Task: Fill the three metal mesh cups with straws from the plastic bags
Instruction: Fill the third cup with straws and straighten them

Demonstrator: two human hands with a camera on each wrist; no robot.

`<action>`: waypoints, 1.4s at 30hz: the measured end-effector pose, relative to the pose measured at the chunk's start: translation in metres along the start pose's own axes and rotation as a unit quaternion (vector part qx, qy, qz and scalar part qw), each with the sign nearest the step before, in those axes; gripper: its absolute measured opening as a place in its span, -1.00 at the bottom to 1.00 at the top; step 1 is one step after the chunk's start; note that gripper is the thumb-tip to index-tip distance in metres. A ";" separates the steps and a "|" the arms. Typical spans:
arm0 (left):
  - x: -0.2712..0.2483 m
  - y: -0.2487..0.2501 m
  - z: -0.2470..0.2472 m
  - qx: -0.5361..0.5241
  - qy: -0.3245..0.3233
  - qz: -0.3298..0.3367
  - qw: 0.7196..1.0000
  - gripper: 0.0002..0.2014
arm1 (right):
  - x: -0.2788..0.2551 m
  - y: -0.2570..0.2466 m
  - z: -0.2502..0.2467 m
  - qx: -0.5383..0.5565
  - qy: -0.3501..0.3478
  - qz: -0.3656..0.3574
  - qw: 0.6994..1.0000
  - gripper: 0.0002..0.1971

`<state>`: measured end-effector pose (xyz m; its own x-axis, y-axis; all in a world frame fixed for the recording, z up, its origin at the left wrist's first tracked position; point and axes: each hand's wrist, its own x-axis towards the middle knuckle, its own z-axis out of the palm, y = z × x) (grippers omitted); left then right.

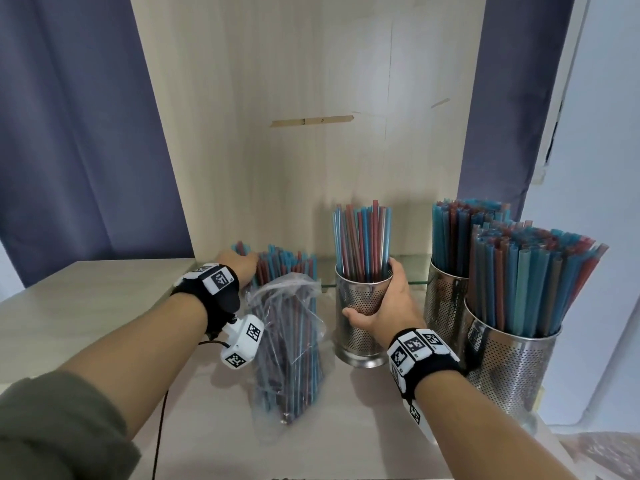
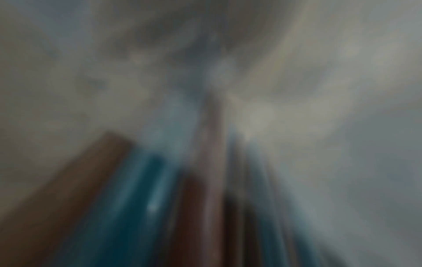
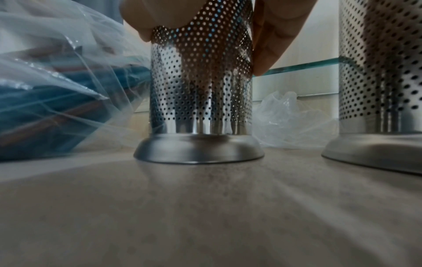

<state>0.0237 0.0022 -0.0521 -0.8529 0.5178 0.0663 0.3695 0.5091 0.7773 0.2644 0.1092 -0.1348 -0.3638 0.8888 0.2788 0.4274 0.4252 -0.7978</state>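
Note:
Three perforated metal cups stand on the table. My right hand (image 1: 374, 296) grips the middle cup (image 1: 356, 337), which is partly filled with red and blue straws (image 1: 362, 237). In the right wrist view its thumb and fingers (image 3: 269, 45) wrap round the cup's wall (image 3: 200, 94), and the base sits flat. The back right cup (image 1: 445, 306) and the front right cup (image 1: 512, 372) are packed with straws. An open clear plastic bag (image 1: 291, 344) of straws lies left of the middle cup. My left hand (image 1: 242, 263) grips the straw ends (image 1: 287, 263) sticking out of it; its fingers are hidden. The left wrist view is a blur of straws (image 2: 141, 198).
A wooden back panel (image 1: 311, 133) rises behind the cups, with a glass strip (image 3: 301, 66) along its foot. A crumpled empty plastic bag (image 3: 292, 122) lies between the middle cup and the neighbouring cup (image 3: 376, 72). Bare tabletop (image 1: 104, 306) extends to the left and front.

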 end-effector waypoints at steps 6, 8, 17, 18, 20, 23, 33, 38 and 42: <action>0.019 0.014 -0.016 -0.176 0.033 -0.003 0.984 -0.74 | 0.001 0.000 -0.001 -0.002 0.002 -0.006 1.000 0.32; 0.013 0.010 -0.014 -0.109 0.025 -0.014 0.994 -0.54 | 0.001 0.000 0.000 -0.004 0.001 -0.005 1.000 0.32; -0.020 -0.008 0.011 0.167 -0.089 -0.016 0.982 -0.23 | -0.003 -0.001 -0.004 0.012 0.006 -0.022 1.000 0.28; -0.020 -0.008 0.011 0.159 -0.088 -0.017 0.983 -0.24 | -0.002 -0.001 -0.004 0.010 0.006 -0.021 1.000 0.28; -0.019 -0.008 0.011 0.149 -0.075 -0.022 0.986 -0.22 | -0.003 -0.002 -0.004 0.008 0.004 -0.020 1.000 0.28; -0.015 -0.011 0.012 0.110 -0.036 -0.032 0.993 -0.03 | -0.003 -0.003 -0.003 0.006 0.003 -0.022 1.000 0.29; -0.027 -0.040 0.024 0.027 -0.160 -0.037 0.986 0.47 | -0.001 0.000 -0.002 -0.001 0.007 -0.022 1.000 0.29; -0.023 -0.042 0.017 0.056 -0.188 0.093 0.976 -0.13 | -0.001 0.000 -0.002 0.002 0.012 -0.023 1.000 0.29; -0.030 -0.024 -0.022 0.228 -0.198 0.245 0.921 0.07 | 0.001 0.001 0.000 0.006 0.010 -0.018 1.000 0.29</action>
<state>0.0322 -0.0399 -0.0590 -0.3737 0.9269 0.0352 0.8681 0.3361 0.3653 0.2649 0.1110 -0.1354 -0.3612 0.8766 0.3181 0.4037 0.4544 -0.7940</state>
